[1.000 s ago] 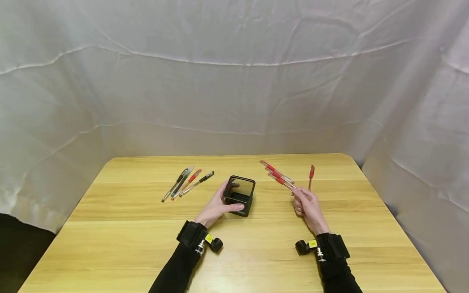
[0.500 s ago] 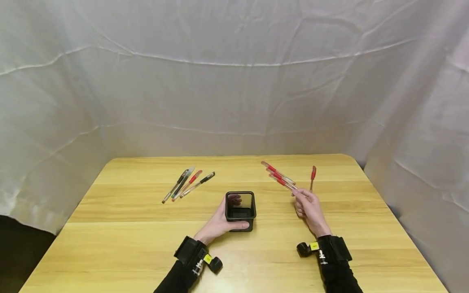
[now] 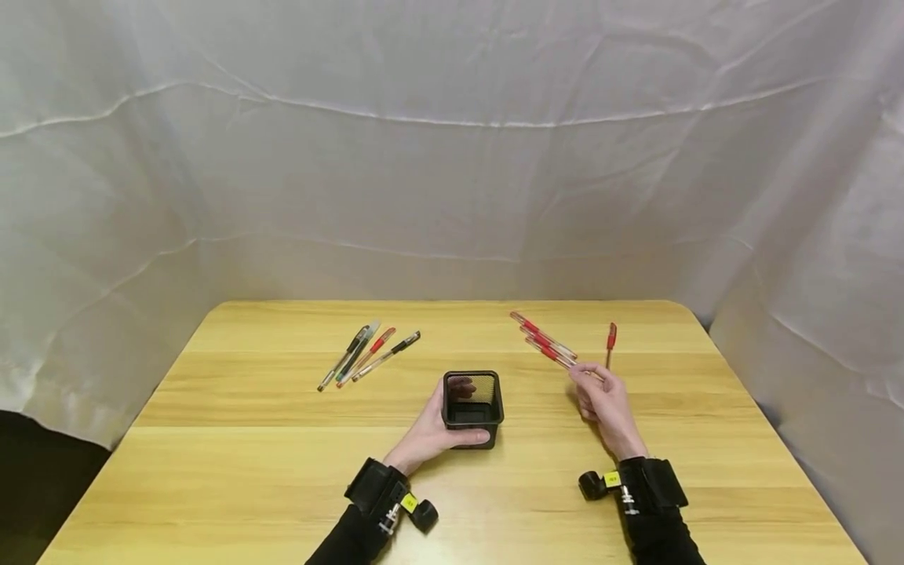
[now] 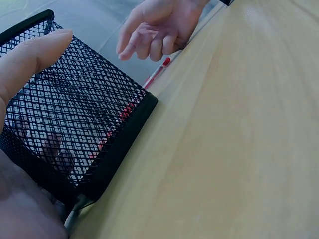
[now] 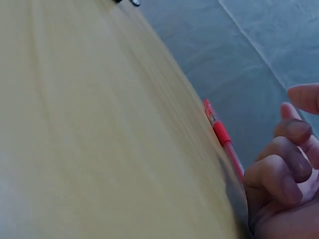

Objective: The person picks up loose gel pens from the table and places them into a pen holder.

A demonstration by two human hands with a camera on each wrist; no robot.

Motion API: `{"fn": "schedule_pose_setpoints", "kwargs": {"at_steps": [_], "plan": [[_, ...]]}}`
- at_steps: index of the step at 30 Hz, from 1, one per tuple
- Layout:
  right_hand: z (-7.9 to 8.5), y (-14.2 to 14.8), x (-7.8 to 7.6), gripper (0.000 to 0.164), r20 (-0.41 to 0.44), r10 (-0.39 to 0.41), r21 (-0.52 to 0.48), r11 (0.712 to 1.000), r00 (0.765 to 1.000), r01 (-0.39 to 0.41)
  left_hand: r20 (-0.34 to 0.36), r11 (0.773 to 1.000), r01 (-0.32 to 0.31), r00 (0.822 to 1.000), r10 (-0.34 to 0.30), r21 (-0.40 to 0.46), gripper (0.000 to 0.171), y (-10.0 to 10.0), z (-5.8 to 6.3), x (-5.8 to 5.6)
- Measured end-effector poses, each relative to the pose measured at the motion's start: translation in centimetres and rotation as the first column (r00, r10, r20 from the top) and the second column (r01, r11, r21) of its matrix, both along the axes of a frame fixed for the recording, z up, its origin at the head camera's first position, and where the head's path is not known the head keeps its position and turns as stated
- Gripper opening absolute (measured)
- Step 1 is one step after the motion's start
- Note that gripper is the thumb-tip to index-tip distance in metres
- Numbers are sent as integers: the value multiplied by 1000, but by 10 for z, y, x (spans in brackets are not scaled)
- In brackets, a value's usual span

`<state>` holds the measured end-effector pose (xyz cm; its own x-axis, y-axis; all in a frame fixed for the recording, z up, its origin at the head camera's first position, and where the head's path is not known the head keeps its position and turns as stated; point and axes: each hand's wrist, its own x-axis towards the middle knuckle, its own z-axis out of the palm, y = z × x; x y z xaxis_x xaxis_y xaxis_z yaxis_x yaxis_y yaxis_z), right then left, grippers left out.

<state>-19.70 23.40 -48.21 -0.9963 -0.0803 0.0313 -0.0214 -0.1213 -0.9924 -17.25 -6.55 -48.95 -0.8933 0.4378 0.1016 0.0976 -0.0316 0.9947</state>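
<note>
My left hand (image 3: 422, 441) holds a black wire-mesh pen holder (image 3: 487, 389), its thumb across the near side and the fingers behind. The holder stands upright with its mouth upward, and no pens show inside. In the left wrist view the thumb lies over the mesh wall (image 4: 99, 82). My right hand (image 3: 607, 410) is at the near ends of three red pens (image 3: 545, 342) lying side by side. Its fingers are loosely bent, with thumb and index finger apart and nothing between them in the right wrist view. Another red pen (image 3: 611, 339) lies just beyond this hand.
On the left of the wooden table (image 3: 233, 471) lies a loose group of pens: a black pen (image 3: 406, 342), a red pen (image 3: 382, 340) and others with dark and green parts. A pale curtain (image 3: 452, 188) hangs around the back and sides.
The pen holder came nearer to me and went from tilted to upright in my left hand. My right hand stayed by the red pens, its fingers loosening slightly. The head view shifted a little.
</note>
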Motion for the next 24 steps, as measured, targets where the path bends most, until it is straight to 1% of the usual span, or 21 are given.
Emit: {"fn": "schedule_pose_setpoints", "kwargs": {"at_steps": [1,2,3,4,5,7,8,10,13,17,20,22,24], "plan": [[3,0,-1,36,-4,-15,65,998,1000,16,-2,1000,0,1000,0,1,84,0,0,0],[6,0,-2,38,-11,-31,147,989,999,32,-5,1000,1,1000,-1,0,84,0,-1,0],[10,0,-4,39,-28,-35,239,970,999,41,-6,1000,3,1000,-3,1,84,0,-1,0],[13,1,-7,40,-51,-36,339,939,998,51,-7,1000,5,1000,-5,2,84,0,-1,0],[16,1,-9,39,-73,-28,434,899,997,56,-7,1000,6,1000,-6,2,84,0,-1,0],[22,2,-15,36,-123,16,602,796,992,62,-7,1000,5,1000,-5,0,84,0,-2,0],[25,2,-17,34,-138,36,669,740,990,66,-6,1000,5,1000,-5,-1,84,-1,-2,0],[29,2,-23,31,-149,67,770,634,987,73,-7,1000,4,1000,-4,-7,84,-1,-2,0],[36,1,-31,27,-153,87,871,482,984,93,-6,1000,2,1000,-2,-9,84,-1,-1,0],[43,-2,-41,23,-139,91,948,302,986,105,-4,1000,2,1000,-2,-5,84,0,0,-1],[47,-6,-47,22,-96,96,977,197,991,76,-11,1000,5,1000,-5,0,85,0,-1,-1],[51,-9,-50,22,-68,107,988,144,992,52,-19,1000,6,1000,-6,3,84,0,-2,-1],[55,-12,-53,22,-52,116,994,101,992,40,-22,1000,5,1000,-5,5,84,1,-2,-2]]}}
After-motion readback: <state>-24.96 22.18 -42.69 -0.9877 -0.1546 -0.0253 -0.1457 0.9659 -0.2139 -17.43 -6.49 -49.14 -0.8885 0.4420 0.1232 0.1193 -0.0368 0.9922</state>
